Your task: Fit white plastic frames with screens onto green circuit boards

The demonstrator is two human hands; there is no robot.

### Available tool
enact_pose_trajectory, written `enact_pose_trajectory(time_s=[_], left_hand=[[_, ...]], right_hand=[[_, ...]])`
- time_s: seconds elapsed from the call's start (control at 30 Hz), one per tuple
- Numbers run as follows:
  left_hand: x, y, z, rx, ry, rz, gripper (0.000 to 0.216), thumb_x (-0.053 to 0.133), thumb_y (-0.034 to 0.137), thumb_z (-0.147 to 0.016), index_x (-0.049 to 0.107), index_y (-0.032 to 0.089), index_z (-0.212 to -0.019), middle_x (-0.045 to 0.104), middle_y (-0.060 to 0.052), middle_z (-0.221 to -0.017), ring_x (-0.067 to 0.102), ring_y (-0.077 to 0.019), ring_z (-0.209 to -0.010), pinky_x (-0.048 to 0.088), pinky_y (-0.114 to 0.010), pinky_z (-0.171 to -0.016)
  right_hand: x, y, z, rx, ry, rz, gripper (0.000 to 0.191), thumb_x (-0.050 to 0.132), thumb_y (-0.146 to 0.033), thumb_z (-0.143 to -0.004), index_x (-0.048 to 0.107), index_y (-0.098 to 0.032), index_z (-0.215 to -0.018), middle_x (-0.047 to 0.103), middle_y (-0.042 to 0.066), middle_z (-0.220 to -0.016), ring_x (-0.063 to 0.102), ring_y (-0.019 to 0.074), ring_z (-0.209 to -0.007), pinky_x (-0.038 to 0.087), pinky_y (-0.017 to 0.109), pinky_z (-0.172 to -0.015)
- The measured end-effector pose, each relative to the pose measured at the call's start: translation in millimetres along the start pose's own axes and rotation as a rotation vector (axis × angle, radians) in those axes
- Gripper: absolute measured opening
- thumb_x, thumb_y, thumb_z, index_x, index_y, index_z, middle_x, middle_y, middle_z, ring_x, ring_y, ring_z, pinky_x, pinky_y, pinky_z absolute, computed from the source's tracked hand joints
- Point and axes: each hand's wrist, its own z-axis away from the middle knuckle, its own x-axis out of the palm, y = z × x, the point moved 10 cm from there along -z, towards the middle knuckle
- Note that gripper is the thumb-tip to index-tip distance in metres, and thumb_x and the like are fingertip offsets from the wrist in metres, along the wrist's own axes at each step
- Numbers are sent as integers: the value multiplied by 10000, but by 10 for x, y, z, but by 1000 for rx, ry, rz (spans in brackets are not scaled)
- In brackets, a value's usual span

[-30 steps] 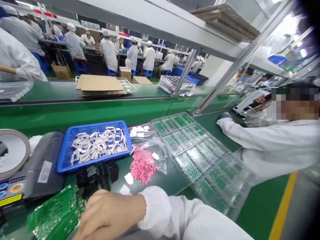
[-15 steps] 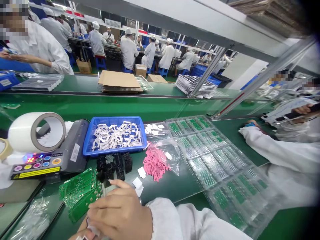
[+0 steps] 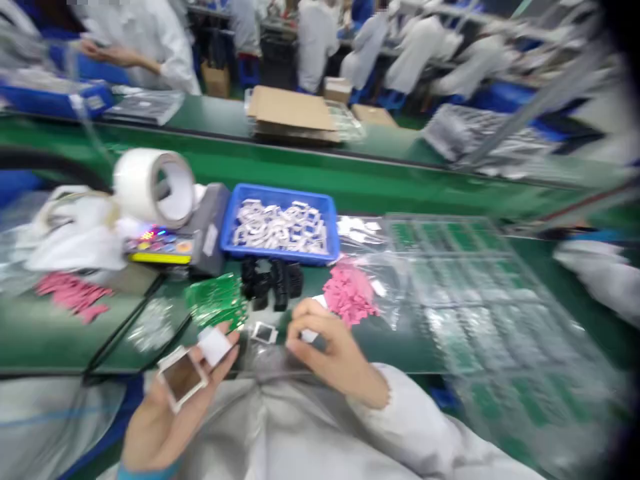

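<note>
My left hand (image 3: 165,427) is turned palm up at the lower left. In it lie a small display in a white frame (image 3: 183,379) and a white square piece (image 3: 214,345) near the fingertips. My right hand (image 3: 340,350) is over the bench at centre, its thumb and index finger curled together; blur hides what is between them. White pieces (image 3: 309,335) show through the loop of those fingers. Another small white-framed part (image 3: 264,333) lies on the bench between my hands. Green circuit boards (image 3: 215,300) are just beyond my left fingers, with black parts (image 3: 280,283) beside them.
A blue tray (image 3: 336,230) of white frames stands behind. Right of it are a pink pile of strips (image 3: 350,293) and clear blister trays (image 3: 430,313) with green boards. A tape roll (image 3: 133,187) rests on a grey dispenser (image 3: 214,243). Co-workers sit beyond the green partition.
My hands were together at the lower centre and are now apart, the left palm up with parts showing, the right out near the pink strips. The view has tilted down and turned left.
</note>
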Motion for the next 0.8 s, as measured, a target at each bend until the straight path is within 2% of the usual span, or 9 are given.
enact_pose_trajectory(time_s=[0.1,0.17,0.23,0.3,0.4,0.47,0.57,0.7,0.8], left_hand=[[223,-7,56,16,-104,-33,309,667,502,-706,740,266,-891,665,-56,-1201,573,-312,-1144,348,-520,-1057],[360,-53,43,-10,-169,-45,308,706,484,-677,743,245,-867,656,-81,-1209,586,-329,-1122,365,-529,-1032],[459,-108,39,-52,-208,-36,318,749,454,-640,741,225,-860,658,-98,-1192,616,-317,-1070,387,-508,-1010],[545,-167,54,-103,-246,-27,329,774,438,-613,740,197,-835,670,-111,-1148,642,-296,-1012,420,-472,-976],[659,-235,82,-167,-303,-20,352,783,441,-599,739,157,-803,666,-133,-1140,650,-279,-984,462,-412,-917],[720,-265,89,-196,-323,2,355,788,436,-595,740,157,-809,671,-132,-1129,655,-263,-964,470,-393,-894],[807,-284,102,-217,-354,52,330,787,412,-609,741,177,-836,686,-106,-1094,670,-235,-920,480,-371,-865],[793,-295,97,-207,-332,71,330,779,392,-629,726,190,-885,701,-84,-1055,668,-239,-937,482,-381,-862],[675,-263,32,-133,-252,63,344,765,382,-653,699,220,-950,714,-54,-989,649,-239,-969,458,-442,-907]], right_hand=[[299,301,45,5,-231,264,112,613,-215,-825,628,-205,-715,532,-5,-729,507,143,-750,386,315,-732],[466,426,69,-22,-257,406,138,609,-169,-818,640,-198,-687,536,10,-718,495,166,-759,366,349,-739],[532,436,58,-40,-227,436,153,574,-169,-840,648,-190,-708,549,36,-749,491,186,-772,365,376,-737],[524,332,5,-58,-229,275,128,534,-227,-878,654,-201,-838,569,49,-813,513,188,-794,398,365,-729],[467,57,-136,-86,-310,-182,234,490,-359,-914,605,-242,-1081,594,63,-982,560,184,-923,456,334,-773],[525,-104,-202,-82,-431,-422,294,497,-418,-906,601,-263,-1133,592,68,-1079,562,190,-1014,460,342,-837],[717,-198,-218,-20,-567,-642,319,560,-468,-857,648,-268,-1089,596,63,-1114,575,192,-1015,461,357,-867],[816,-114,-217,105,-482,-842,322,621,-515,-791,669,-263,-986,614,49,-1075,582,194,-999,480,341,-844],[632,-51,-240,158,-304,-856,303,580,-500,-828,625,-277,-1029,637,34,-996,611,174,-901,511,296,-753]])
